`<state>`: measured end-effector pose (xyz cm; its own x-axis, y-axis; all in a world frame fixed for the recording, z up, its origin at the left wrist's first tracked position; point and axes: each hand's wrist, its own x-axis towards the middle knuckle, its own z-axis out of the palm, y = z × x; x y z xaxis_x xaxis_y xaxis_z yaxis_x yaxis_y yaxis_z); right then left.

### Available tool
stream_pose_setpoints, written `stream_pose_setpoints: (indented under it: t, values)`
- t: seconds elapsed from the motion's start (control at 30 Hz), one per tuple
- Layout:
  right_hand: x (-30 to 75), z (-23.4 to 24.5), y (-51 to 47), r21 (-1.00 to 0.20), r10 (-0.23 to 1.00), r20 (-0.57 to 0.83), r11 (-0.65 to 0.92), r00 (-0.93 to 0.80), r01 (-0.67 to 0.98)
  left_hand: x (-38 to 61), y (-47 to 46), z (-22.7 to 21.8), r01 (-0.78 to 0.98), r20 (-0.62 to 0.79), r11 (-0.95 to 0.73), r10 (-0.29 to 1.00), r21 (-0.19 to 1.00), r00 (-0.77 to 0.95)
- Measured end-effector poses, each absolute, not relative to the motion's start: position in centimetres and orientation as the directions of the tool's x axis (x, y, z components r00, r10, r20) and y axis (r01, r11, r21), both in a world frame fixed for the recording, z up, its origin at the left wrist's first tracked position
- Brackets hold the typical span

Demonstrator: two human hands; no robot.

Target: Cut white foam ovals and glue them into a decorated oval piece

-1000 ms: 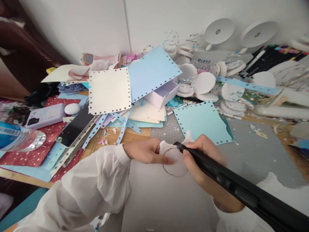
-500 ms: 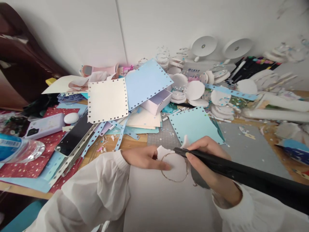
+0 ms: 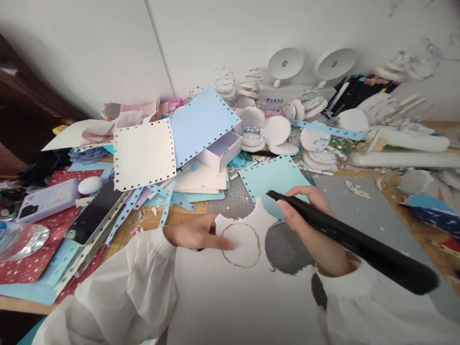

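A thick white sheet (image 3: 230, 287) lies in front of me, its far edge torn and jagged. A thin brownish ring outline (image 3: 259, 243) marks a circle on it, and a round hole beside that shows dark grey beneath. My left hand (image 3: 197, 232) grips the sheet's far left edge, thumb flat on top inside the ring and fingers curled, partly hidden. My right hand (image 3: 312, 220) is closed around a long black tool (image 3: 359, 244) with a narrow slanted tip; its exact kind is unclear. That tip hovers above the sheet's far edge, apart from the ring.
Star-punched cards, cream (image 3: 143, 153), blue (image 3: 204, 124) and teal (image 3: 269, 175), lie beyond. A lilac open box (image 3: 223, 153) and several white discs (image 3: 276, 130) crowd the back. At left are a phone (image 3: 93, 211), a lilac case (image 3: 50, 201) and a plastic bottle (image 3: 25, 239).
The black tool's tip has lifted off the sheet beside the ring and moved up and away. The view has shifted right, and the round hole shows more fully.
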<state>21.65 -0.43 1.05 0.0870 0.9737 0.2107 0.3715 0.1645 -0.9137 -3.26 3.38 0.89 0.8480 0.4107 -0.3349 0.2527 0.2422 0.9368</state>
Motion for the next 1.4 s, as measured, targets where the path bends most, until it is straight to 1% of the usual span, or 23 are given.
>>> stream_pose_setpoints:
  t: [0.07,0.2,0.27,0.43,0.5,0.7,0.8,0.9,1.1,1.23,1.3,1.4]
  values:
    - [21.2,1.2,-0.6,-0.920,0.985,0.154,0.116,0.073,0.374,-3.2,3.4,0.9,0.253,-0.341,0.257,0.402,0.933,0.850]
    - [20.9,1.5,-0.4,-0.966,0.997,0.063,0.052,0.036,0.252,-3.4,3.3,0.6,0.292,-0.388,0.281,0.396,0.914,0.832]
    - [21.0,1.5,-0.4,-0.974,0.999,0.033,0.035,-0.013,0.223,-3.4,3.3,0.5,0.299,-0.408,0.311,0.395,0.902,0.823]
    - [21.3,1.7,-0.7,-0.928,0.960,0.079,0.169,-0.267,0.333,-3.2,3.1,0.4,0.249,-0.403,0.387,0.392,0.888,0.827]
    - [21.4,1.8,-0.8,-0.923,0.949,0.066,0.175,-0.308,0.342,-3.2,3.1,0.4,0.231,-0.392,0.399,0.392,0.887,0.832]
    - [21.3,1.7,-0.7,-0.935,0.961,0.050,0.140,-0.271,0.325,-3.0,3.3,0.6,0.200,-0.334,0.360,0.361,0.911,0.871]
    - [21.2,1.7,-0.8,-0.941,0.963,0.071,0.151,-0.261,0.301,-3.0,3.4,0.8,0.185,-0.308,0.343,0.349,0.921,0.885]
    - [21.2,1.7,-1.0,-0.949,0.962,0.090,0.162,-0.259,0.270,-3.1,3.4,0.8,0.208,-0.324,0.333,0.346,0.920,0.880]
    - [21.4,1.5,-1.0,-0.959,0.954,0.079,0.152,-0.290,0.239,-3.1,3.3,0.8,0.199,-0.317,0.334,0.349,0.921,0.882]
    - [21.4,1.1,-0.9,-0.964,0.957,0.062,0.131,-0.282,0.231,-3.2,3.4,0.5,0.245,-0.359,0.322,0.365,0.914,0.859]
    - [21.2,0.9,-0.7,-0.959,0.965,0.063,0.128,-0.254,0.252,-3.3,3.4,0.3,0.287,-0.392,0.307,0.372,0.907,0.841]
    - [21.2,0.6,-0.4,-0.955,0.988,0.115,0.139,-0.107,0.260,-3.4,3.4,0.2,0.319,-0.414,0.289,0.376,0.902,0.829]
